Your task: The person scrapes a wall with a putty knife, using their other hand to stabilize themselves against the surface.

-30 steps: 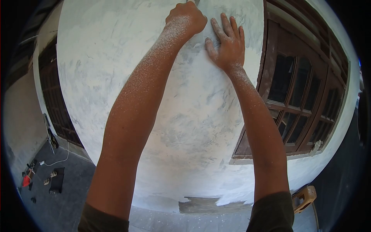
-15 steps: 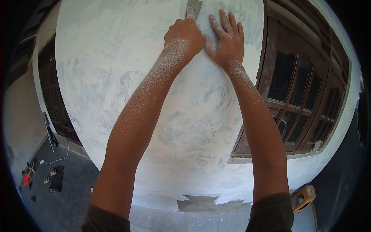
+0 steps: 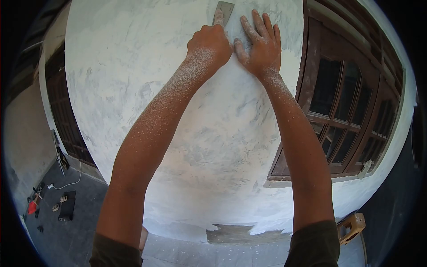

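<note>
My left hand (image 3: 210, 43) is wrapped round a putty knife, one finger stretched along its grey metal blade (image 3: 225, 12). The blade lies against the white, grey-smeared wall (image 3: 213, 120); its handle is hidden inside the fist. Just to the right, my right hand (image 3: 261, 48) rests palm-down on the same wall, fingers spread, holding nothing. Its thumb is close beside the left fist. White dust coats both hands and the forearms.
A brown wooden window (image 3: 340, 95) with glass panes is set in the wall at right. Below it stands a tan plastic stool (image 3: 352, 228). On the left floor lie sandals (image 3: 60, 204), a black mat-like item (image 3: 66, 206) and a white cable (image 3: 71, 182).
My left hand and the putty knife have shifted slightly left, and the left elbow has swung outward. More of the blade shows. My right hand stays nearly in place.
</note>
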A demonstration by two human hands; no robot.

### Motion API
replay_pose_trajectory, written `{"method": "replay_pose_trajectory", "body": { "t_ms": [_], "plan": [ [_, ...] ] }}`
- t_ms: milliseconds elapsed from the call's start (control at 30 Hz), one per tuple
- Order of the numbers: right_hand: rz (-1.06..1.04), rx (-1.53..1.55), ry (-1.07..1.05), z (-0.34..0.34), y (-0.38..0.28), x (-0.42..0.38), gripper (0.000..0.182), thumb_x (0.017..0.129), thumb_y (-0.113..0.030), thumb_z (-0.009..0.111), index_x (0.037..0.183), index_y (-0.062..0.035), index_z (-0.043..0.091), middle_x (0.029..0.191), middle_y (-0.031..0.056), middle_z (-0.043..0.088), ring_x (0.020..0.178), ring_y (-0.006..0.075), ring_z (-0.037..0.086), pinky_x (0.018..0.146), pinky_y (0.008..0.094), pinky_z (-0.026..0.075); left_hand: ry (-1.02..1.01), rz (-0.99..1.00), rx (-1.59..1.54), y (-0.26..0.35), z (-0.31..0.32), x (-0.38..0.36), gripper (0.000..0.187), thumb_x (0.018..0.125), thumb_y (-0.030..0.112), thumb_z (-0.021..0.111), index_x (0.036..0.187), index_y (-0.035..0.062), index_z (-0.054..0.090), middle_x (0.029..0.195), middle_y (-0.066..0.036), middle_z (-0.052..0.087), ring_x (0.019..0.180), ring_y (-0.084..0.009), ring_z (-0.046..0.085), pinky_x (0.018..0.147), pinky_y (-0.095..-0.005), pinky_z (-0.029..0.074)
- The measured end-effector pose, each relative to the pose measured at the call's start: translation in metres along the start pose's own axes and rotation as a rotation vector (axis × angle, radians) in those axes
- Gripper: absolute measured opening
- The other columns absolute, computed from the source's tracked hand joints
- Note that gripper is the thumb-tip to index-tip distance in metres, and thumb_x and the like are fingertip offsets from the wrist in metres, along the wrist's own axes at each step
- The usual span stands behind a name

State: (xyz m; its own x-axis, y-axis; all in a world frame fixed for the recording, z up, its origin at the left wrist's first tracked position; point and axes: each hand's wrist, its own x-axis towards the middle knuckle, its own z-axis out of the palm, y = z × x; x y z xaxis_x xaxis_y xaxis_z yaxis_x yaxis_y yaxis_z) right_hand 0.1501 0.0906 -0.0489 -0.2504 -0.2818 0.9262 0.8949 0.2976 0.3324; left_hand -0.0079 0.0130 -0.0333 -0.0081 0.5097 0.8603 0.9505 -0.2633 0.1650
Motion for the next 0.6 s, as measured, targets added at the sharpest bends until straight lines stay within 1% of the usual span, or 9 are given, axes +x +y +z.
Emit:
{"method": "replay_pose_trajectory", "body": {
  "t_ms": [100, 167, 233, 267, 300, 367, 467, 567, 600],
  "plan": [
    [-0.006, 0.017, -0.009, -0.002, 0.0, 0.001, 0.064, 0.088, -0.037, 0.07, 0.149, -0.0265, 0.056, 0.164, 0.004, 0.039, 0.154, 0.0279, 0.029, 0.128, 0.0496, 0.015, 0.074, 0.012, -0.092, 0.008, -0.017, 0.029, 0.053, 0.09, 0.027, 0.07, 0.137, 0.003, 0.06, 0.121, -0.021, 0.07, 0.116, -0.0336, 0.069, 0.094, -0.0435, 0.059],
    [-0.009, 0.023, -0.001, -0.002, 0.001, 0.002, 0.064, 0.087, -0.037, 0.071, 0.149, -0.0266, 0.056, 0.164, 0.0039, 0.039, 0.154, 0.0279, 0.029, 0.128, 0.0497, 0.015, 0.082, 0.001, -0.118, 0.014, -0.021, 0.033, 0.05, 0.09, 0.026, 0.07, 0.133, 0.0011, 0.063, 0.121, -0.021, 0.07, 0.116, -0.0343, 0.069, 0.095, -0.044, 0.058],
    [-0.009, 0.039, 0.003, -0.001, 0.001, 0.001, 0.064, 0.087, -0.037, 0.071, 0.148, -0.0266, 0.056, 0.164, 0.0038, 0.04, 0.154, 0.0278, 0.029, 0.128, 0.0498, 0.016, 0.055, 0.005, -0.108, 0.014, -0.02, 0.025, 0.059, 0.09, 0.026, 0.07, 0.141, 0.0004, 0.056, 0.121, -0.022, 0.07, 0.116, -0.0349, 0.069, 0.096, -0.0445, 0.058],
    [-0.013, 0.027, -0.002, 0.0, 0.003, 0.001, 0.063, 0.087, -0.036, 0.07, 0.148, -0.0266, 0.057, 0.163, 0.0039, 0.04, 0.154, 0.0279, 0.029, 0.128, 0.0499, 0.016, 0.085, -0.017, -0.072, 0.016, -0.018, 0.008, 0.072, 0.09, 0.026, 0.07, 0.151, -0.0002, 0.044, 0.122, -0.023, 0.069, 0.116, -0.035, 0.069, 0.097, -0.0446, 0.058],
    [-0.011, 0.015, -0.007, 0.0, 0.003, 0.001, 0.063, 0.087, -0.036, 0.07, 0.148, -0.0266, 0.057, 0.163, 0.004, 0.04, 0.154, 0.028, 0.029, 0.128, 0.05, 0.016, 0.018, -0.034, -0.071, 0.019, -0.018, -0.007, 0.08, 0.09, 0.026, 0.069, 0.157, -0.0001, 0.033, 0.122, -0.025, 0.068, 0.116, -0.0348, 0.069, 0.097, -0.045, 0.058],
    [-0.008, 0.027, 0.004, 0.001, 0.001, -0.002, 0.063, 0.087, -0.035, 0.07, 0.148, -0.0266, 0.057, 0.163, 0.004, 0.04, 0.154, 0.0279, 0.03, 0.128, 0.0498, 0.016, 0.018, -0.025, -0.059, 0.016, -0.015, -0.017, 0.079, 0.09, 0.029, 0.07, 0.155, 0.0002, 0.037, 0.122, -0.023, 0.069, 0.116, -0.0349, 0.069, 0.096, -0.0443, 0.058],
    [-0.007, 0.031, 0.009, -0.001, 0.0, 0.0, 0.063, 0.087, -0.034, 0.071, 0.148, -0.0267, 0.057, 0.163, 0.004, 0.041, 0.154, 0.0278, 0.029, 0.128, 0.0496, 0.016, 0.06, -0.002, -0.113, 0.012, -0.013, 0.023, 0.079, 0.091, 0.033, 0.071, 0.155, 0.001, 0.038, 0.123, -0.022, 0.069, 0.115, -0.0349, 0.069, 0.096, -0.0432, 0.058],
    [0.002, 0.04, 0.004, -0.002, -0.001, 0.002, 0.063, 0.087, -0.035, 0.071, 0.148, -0.0268, 0.057, 0.163, 0.004, 0.041, 0.154, 0.0277, 0.029, 0.128, 0.0496, 0.016, 0.084, 0.012, -0.083, 0.016, -0.021, 0.042, 0.078, 0.092, 0.037, 0.071, 0.154, 0.0016, 0.04, 0.123, -0.021, 0.069, 0.115, -0.0345, 0.069, 0.096, -0.0422, 0.058],
    [0.01, 0.05, -0.001, -0.003, -0.001, 0.001, 0.063, 0.087, -0.035, 0.072, 0.148, -0.0267, 0.057, 0.163, 0.0041, 0.041, 0.154, 0.0277, 0.029, 0.128, 0.0497, 0.016, 0.049, 0.001, -0.057, 0.017, -0.021, 0.037, 0.079, 0.093, 0.036, 0.071, 0.156, 0.0018, 0.037, 0.124, -0.022, 0.068, 0.116, -0.0341, 0.069, 0.097, -0.0423, 0.058]
  ]
}}
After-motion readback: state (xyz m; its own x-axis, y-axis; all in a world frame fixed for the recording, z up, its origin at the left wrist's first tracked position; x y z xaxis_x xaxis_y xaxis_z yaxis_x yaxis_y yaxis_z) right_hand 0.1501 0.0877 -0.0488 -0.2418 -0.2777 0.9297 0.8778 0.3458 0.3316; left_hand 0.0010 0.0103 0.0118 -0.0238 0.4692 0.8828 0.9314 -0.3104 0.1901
